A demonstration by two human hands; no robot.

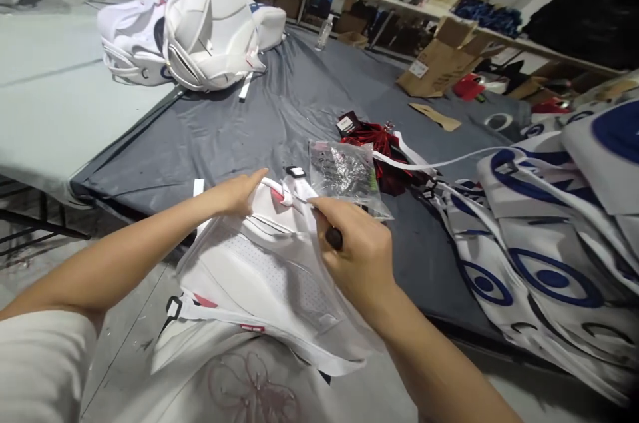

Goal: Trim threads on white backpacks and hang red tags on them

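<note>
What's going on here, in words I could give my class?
A person steadies a white backpack by its top with the left hand, while the right hand grips a dark-ended tool near the carry loop; its exact type is unclear. The bag is at the edge of a gray-covered table. A clear plastic packet lies just beyond. More white bags sit farther back, and bags with blue eye-like designs are at the right.
</note>
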